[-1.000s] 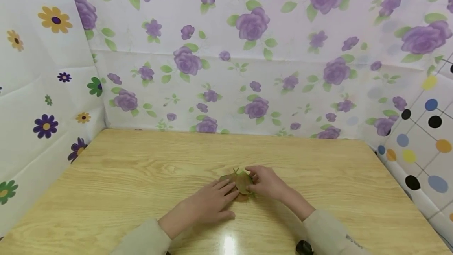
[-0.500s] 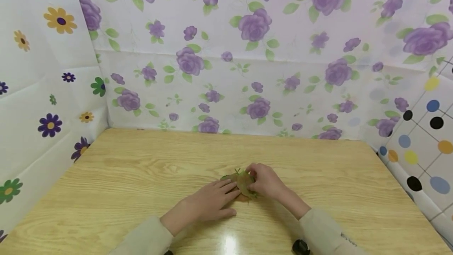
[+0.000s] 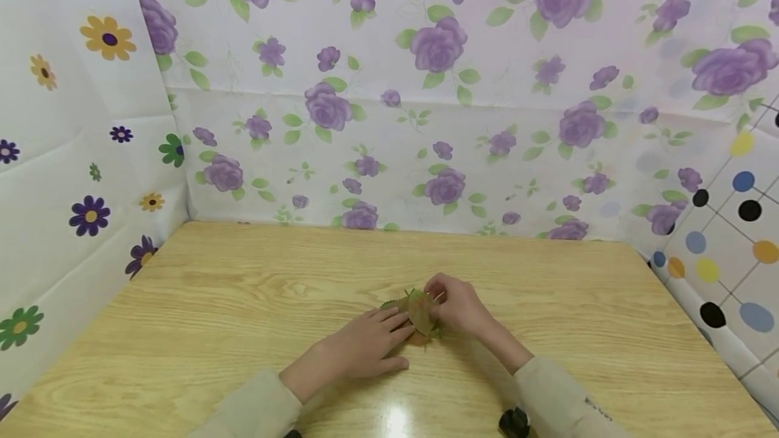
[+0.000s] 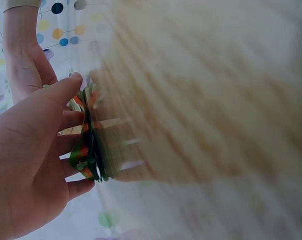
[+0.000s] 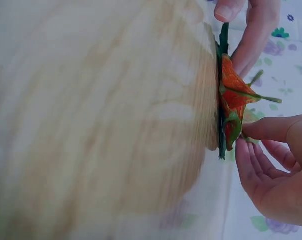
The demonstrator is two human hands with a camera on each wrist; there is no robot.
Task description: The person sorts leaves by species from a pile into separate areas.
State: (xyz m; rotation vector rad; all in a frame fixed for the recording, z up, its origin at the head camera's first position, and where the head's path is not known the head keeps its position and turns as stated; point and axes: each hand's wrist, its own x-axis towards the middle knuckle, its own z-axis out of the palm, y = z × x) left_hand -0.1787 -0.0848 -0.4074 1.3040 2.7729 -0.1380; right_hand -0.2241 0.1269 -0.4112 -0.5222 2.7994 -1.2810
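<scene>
Leaves [image 3: 418,316] stacked on wood-grain surface [image 3: 243,303]

Thin, textured, green to orange-red; slim stems, uneven edges; top leaf [image 5: 236,87] curled up off the rest. Left hand [image 3: 365,345]: fingers straight and spread, tips resting on the leaves' left side. Right hand [image 3: 460,306]: thumb and fingers pinching top leaf's right edge. Leaves sit between the hands, well apart from the surface's side and back edges; room both sides and beyond, back edge meeting floral cloth [image 3: 389,154].
</scene>
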